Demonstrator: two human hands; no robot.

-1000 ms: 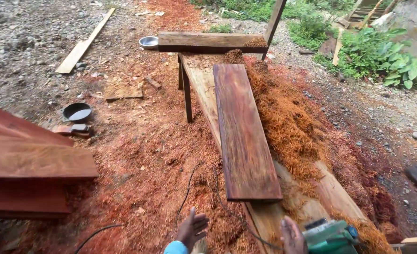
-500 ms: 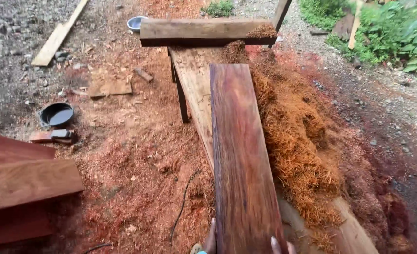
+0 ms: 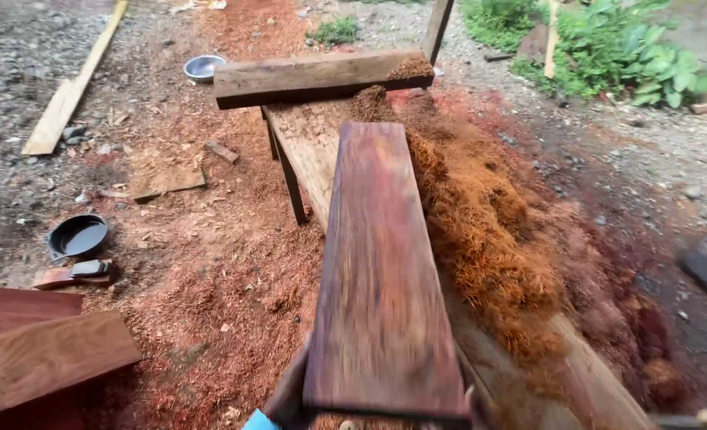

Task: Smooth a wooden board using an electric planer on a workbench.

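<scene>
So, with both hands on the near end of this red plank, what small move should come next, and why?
Probably raise the plank a little more before moving it: the hands, left and right, grip only its near end, while its far end seems to rest on the workbench beside heaped shavings.

Dark reddish-brown plank [image 3: 379, 271] with streaky grain, orange-brown shavings [image 3: 481, 231] on its right, red sawdust [image 3: 210, 295] on the left ground, silver bowl [image 3: 203, 68] far left, black pan [image 3: 78, 236], green plants [image 3: 632, 56] far right

Reddish plank [image 3: 381, 263] (motion-blurred) lengthwise over the workbench [image 3: 309, 147].
</scene>
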